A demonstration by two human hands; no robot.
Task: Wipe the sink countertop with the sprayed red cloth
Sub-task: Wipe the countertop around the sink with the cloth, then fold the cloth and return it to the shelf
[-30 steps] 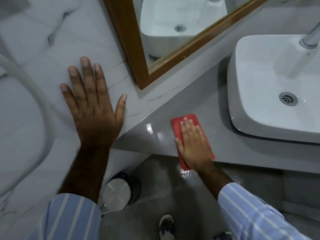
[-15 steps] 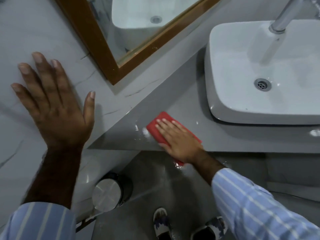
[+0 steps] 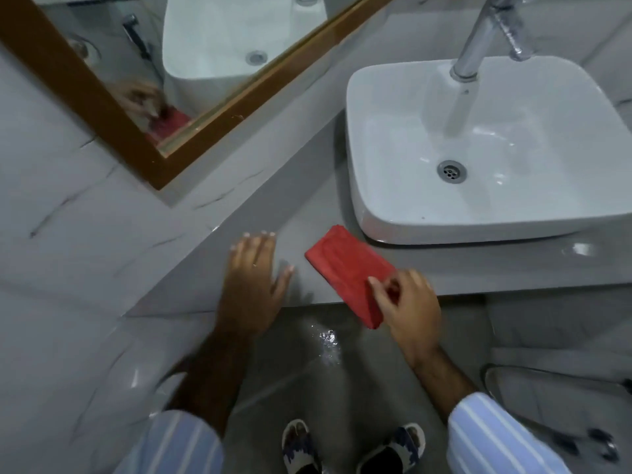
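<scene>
The folded red cloth (image 3: 349, 268) lies on the grey countertop (image 3: 307, 213), just left of the white basin (image 3: 478, 230); its near end hangs over the counter's front edge. My right hand (image 3: 407, 302) pinches that near end between thumb and fingers. My left hand (image 3: 253, 278) rests flat on the countertop to the left of the cloth, fingers spread, holding nothing. Hand and cloth are reflected in the mirror.
A wood-framed mirror (image 3: 113, 107) hangs on the marble wall at upper left. A chrome tap (image 3: 478, 39) rises behind the basin. The grey floor below has a wet patch (image 3: 328, 343), and my sandalled feet (image 3: 352, 446) stand there.
My left hand came off the marble wall and now lies on the countertop. My right hand slid from flat on top of the cloth to pinching its near end; the cloth sits nearer the basin.
</scene>
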